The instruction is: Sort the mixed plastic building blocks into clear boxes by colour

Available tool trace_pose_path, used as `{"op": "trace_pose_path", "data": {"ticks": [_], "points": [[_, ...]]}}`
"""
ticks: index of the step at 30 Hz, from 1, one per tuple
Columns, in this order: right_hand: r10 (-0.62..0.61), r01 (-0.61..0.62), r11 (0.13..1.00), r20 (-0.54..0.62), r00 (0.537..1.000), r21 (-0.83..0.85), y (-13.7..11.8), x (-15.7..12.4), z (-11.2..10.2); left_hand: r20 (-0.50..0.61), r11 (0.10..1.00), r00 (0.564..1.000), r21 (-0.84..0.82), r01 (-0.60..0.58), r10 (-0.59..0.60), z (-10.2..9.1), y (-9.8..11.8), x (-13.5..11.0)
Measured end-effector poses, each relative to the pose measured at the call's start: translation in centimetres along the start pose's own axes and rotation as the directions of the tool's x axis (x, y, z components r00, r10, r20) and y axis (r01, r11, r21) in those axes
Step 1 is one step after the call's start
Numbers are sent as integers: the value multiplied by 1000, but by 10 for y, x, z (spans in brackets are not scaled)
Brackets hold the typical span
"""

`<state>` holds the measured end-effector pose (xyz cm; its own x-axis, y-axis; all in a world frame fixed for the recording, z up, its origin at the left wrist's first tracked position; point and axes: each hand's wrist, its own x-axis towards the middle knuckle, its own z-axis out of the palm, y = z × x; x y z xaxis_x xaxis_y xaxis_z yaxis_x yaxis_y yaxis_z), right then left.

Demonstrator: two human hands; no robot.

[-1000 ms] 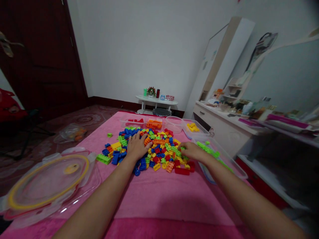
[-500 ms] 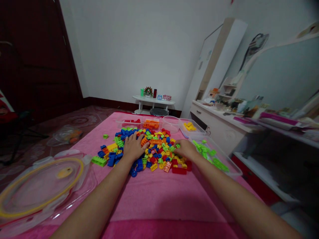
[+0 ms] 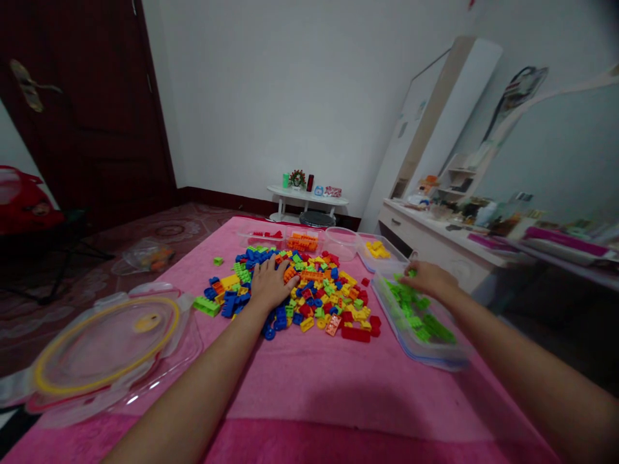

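Observation:
A heap of small plastic bricks [image 3: 314, 299] in blue, orange, yellow, green and red lies on a pink cloth [image 3: 309, 380]. My left hand [image 3: 269, 285] rests flat on the left side of the heap, fingers spread. My right hand [image 3: 428, 278] hovers over the far end of a clear tray of green bricks [image 3: 420, 319], right of the heap. Its fingers are curled, with a green brick [image 3: 411, 273] showing at the fingertips.
Clear tubs stand behind the heap: one with red bricks [image 3: 264, 236], one with orange bricks [image 3: 302, 241], a round bowl [image 3: 341, 241], one with yellow bricks [image 3: 378, 250]. A large clear lid with a yellow ring [image 3: 104, 341] lies at the left. A dresser [image 3: 435, 248] stands to the right.
My right hand has left the right edge of the heap and moved right, over the green-brick tray. The left hand stays on the heap. The camera has shifted a little.

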<state>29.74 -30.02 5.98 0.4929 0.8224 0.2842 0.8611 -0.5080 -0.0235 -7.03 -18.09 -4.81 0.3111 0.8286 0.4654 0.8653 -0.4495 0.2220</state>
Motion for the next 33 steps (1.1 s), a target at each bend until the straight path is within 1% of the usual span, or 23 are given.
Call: {"op": "trace_pose_path", "data": {"ticks": [2,3,5,7,9,11,13,14,16,18,21,23,24,25,26,27,28,29,30,31,33], "points": [[-53,54,995,8,999,-84,-14,-2,0,-6,1000,1000,0,0,0,0,0,-1],[-105,104,990,4,995,-91,-25,-4,0,-8,1000,1000,1,1,-1,0,0,-1],[-247,247,969,-40,968,-9,-53,-12,2,-8,1000,1000,2,3,-3,-1,0,-1],[-402,402,905,-28,915,140,-86,-22,7,-4,1000,1000,3,5,-5,-1,0,-1],[-546,535,807,-28,837,248,-118,-35,15,0,1000,1000,4,6,-6,-1,0,-1],[-646,642,719,-85,759,267,-148,-48,25,-4,1000,1000,8,3,-3,-1,1,-1],[-707,716,652,-141,693,252,-173,-60,34,-14,1000,1000,11,-3,4,-1,0,-1],[-724,736,631,-157,672,243,-183,-64,38,-18,1000,1000,9,-6,6,-1,0,-1],[-732,748,621,-167,661,234,-197,-69,45,-26,1000,1000,3,-10,10,-1,0,-2],[-715,729,639,-158,681,247,-202,-69,49,-32,1000,999,-7,-15,15,-1,-1,-2],[-648,663,669,-172,742,336,-200,-62,50,-32,1000,999,-23,-14,14,-1,0,-2],[-539,570,670,-218,814,475,-196,-55,49,-24,999,1000,-39,-2,1,-2,1,-1],[-444,484,634,-229,866,603,-195,-52,48,-24,999,1000,-54,7,-9,-2,1,-1],[-333,369,555,-208,920,745,-194,-49,48,-32,997,999,-76,18,-21,-2,1,-1],[-230,242,439,-153,961,865,-195,-47,48,-51,994,998,-107,26,-31,-2,1,-1],[-154,122,307,-78,985,944,-196,-45,48,-79,989,996,-145,28,-40,-2,0,-1],[-117,25,188,-2,993,982,-199,-44,49,-114,982,992,-187,29,-51,-1,0,-1],[-111,-45,102,56,992,994,-202,-43,50,-149,973,986,-228,33,-68,-1,-1,-1],[-126,-87,50,92,988,995,-206,-43,51,-180,964,980,-263,36,-86,-1,-2,-1],[-150,-113,17,114,982,993,-210,-43,53,-199,955,975,-292,41,-102,0,-2,0],[-195,-175,-60,160,968,983,-217,-45,55,-201,943,971,-329,55,-126,-1,-3,1]]}}
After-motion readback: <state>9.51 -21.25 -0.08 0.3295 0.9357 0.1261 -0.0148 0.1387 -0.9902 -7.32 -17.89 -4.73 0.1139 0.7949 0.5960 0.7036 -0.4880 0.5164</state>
